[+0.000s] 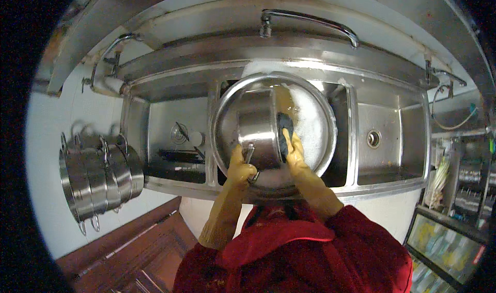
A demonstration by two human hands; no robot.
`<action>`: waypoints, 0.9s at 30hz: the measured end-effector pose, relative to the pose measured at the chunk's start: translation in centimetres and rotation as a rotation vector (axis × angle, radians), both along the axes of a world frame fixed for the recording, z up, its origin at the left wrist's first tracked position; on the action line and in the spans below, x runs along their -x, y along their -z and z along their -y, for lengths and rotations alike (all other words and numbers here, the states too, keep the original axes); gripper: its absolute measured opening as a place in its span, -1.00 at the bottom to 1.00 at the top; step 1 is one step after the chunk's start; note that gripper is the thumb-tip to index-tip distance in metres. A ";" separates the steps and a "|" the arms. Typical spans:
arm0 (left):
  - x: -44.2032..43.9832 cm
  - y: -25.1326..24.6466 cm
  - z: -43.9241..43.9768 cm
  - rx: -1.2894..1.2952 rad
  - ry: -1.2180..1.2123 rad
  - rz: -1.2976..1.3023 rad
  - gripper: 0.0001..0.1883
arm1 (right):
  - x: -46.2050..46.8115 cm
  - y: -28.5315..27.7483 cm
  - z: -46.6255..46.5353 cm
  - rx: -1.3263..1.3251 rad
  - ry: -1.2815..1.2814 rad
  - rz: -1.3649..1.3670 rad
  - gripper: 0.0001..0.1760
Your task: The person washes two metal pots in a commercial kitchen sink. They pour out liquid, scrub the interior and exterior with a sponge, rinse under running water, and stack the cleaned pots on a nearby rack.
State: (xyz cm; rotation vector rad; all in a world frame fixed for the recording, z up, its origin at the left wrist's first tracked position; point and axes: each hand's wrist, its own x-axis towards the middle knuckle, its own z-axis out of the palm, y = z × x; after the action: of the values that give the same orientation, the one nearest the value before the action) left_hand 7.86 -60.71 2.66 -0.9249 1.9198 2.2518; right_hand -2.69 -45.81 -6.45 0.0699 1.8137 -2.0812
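A stainless steel pot (257, 126) lies tilted on its side in a wide metal basin (330, 138). Sudsy water (310, 111) shows in the basin's right half. My left hand (242, 171), in a long yellow rubber glove, grips the pot by its loop handle (250, 153). In my gloved right hand (295, 149) is a dark scrubbing pad (285, 132), pressed against the pot at its right-hand end. Part of the pad is hidden by my fingers. The basin rests over the middle compartment of a steel sink (350, 169).
Several steel pots (104, 180) with loop handles are grouped at the left. The left sink compartment (166, 118) holds a strainer (179, 132) and dark utensils (182, 156). A long faucet (310, 18) reaches across behind the basin. The right compartment has a drain (373, 139).
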 end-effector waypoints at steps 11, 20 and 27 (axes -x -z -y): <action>-1.2 3.9 -1.3 0.401 0.238 0.157 -0.08 | 7.1 -10.5 4.4 -0.798 -0.491 -1.064 -0.34; -2.9 5.0 0.6 0.481 0.244 0.004 -0.10 | 17.1 3.0 2.2 -0.809 -0.540 0.014 -0.30; -2.7 4.6 3.3 0.259 0.231 0.077 -0.12 | 13.0 10.2 0.1 -0.983 -0.633 -0.107 -0.37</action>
State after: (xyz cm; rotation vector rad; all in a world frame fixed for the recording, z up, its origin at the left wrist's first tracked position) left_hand 10.61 -64.00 -1.91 -0.7520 2.1908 1.8476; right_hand -15.66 -45.87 -16.64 -0.3172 2.3415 -0.6836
